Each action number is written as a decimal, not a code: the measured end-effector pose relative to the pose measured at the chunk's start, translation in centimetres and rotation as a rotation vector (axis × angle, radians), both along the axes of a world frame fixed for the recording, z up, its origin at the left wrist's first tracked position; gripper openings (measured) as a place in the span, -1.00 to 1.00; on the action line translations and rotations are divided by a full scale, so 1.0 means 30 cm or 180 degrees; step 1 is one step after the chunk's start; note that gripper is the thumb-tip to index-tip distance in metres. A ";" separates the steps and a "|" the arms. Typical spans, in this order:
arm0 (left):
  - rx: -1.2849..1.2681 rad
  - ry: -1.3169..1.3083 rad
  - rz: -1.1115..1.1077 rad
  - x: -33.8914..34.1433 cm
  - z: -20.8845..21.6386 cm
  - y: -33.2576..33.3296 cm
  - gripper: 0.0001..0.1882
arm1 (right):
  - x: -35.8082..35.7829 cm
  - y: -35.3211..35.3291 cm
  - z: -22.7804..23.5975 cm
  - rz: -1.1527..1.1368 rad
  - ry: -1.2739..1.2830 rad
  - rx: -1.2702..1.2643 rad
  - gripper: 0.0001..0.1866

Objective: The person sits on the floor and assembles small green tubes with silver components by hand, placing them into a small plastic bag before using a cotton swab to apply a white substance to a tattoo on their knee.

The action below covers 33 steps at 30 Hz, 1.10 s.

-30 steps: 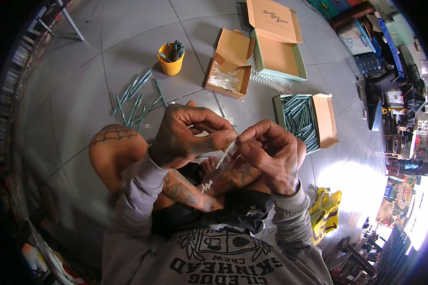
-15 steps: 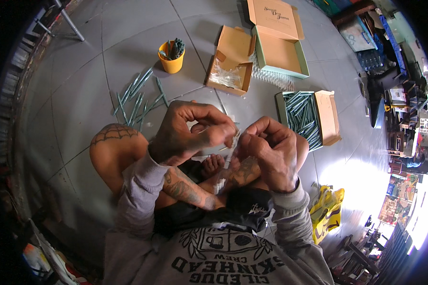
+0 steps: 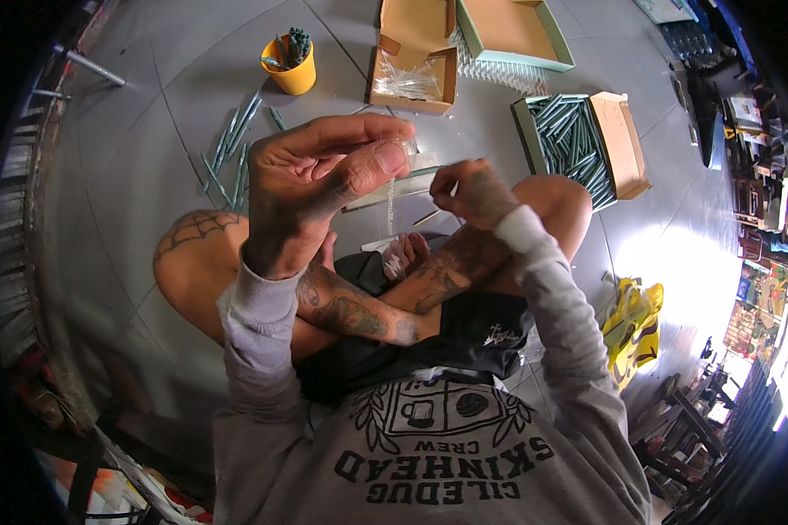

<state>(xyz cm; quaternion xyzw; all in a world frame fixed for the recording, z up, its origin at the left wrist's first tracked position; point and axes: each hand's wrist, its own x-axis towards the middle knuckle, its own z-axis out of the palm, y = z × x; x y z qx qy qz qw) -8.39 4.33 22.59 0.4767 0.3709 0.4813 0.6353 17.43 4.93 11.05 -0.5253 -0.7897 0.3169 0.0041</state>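
Observation:
My left hand (image 3: 328, 171) is raised in front of me, thumb and forefinger pinched together. A narrow clear plastic strip (image 3: 389, 203) with a row of small white marks hangs below its fingertips. To the right and farther from the camera is my right hand (image 3: 477, 194), fingers curled closed; whatever is in them, if anything, is hidden. A thin brownish stick (image 3: 425, 219) shows just beside its fingers. Behind the strip, a flat pale-edged piece (image 3: 416, 182) is partly covered by my hands. White crumpled material (image 3: 383, 246) sits by my crossed feet.
Slim teal pointed sticks (image 3: 235, 140) lie loose on the grey floor at left. More fill an open box (image 3: 623, 144) at right. A yellow cup (image 3: 293, 80) holds dark sticks. Clear plastic pieces lie in a cardboard box (image 3: 449, 79), near a pale green box (image 3: 525, 63). A yellow bag (image 3: 635, 328) is at right.
My hands were close together at the strip. My right hand has moved away from it, forward and right; my left hand has risen, with the strip hanging beneath it. The view has shifted.

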 end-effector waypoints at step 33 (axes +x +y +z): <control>0.0506 0.0383 0.1258 0.172 0.193 -0.306 -0.87 | -0.230 -0.422 0.544 -0.1969 0.3673 0.1931 -0.83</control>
